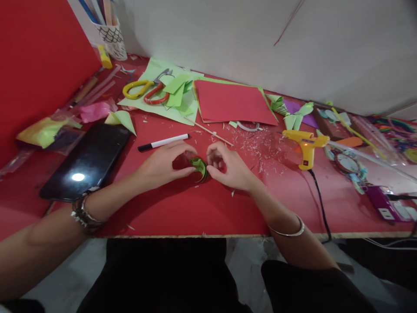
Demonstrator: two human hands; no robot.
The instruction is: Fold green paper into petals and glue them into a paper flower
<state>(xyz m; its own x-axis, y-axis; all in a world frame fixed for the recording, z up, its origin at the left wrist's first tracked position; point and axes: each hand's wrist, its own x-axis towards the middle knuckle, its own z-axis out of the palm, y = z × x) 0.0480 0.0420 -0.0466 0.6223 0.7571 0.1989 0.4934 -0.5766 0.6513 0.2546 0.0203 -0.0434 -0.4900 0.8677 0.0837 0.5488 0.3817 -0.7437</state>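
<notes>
Head view: at far left, a clear bag contains yellow material; farther back, a patterned cup holds several upright, long items. Near the centre, the left hand is partly open, thumb and fingertips at the left side of a curled green paper piece. The right hand, fingers bent and partly open, has its thumb at the piece's right edge; firmness of either grip cannot be told. Recommended handling: light, even fingertip pressure, edges aligned, no creasing of the curve. Right of the hands, the yellow glue gun shows a lit indicator; its nozzle warrants clearance.
</notes>
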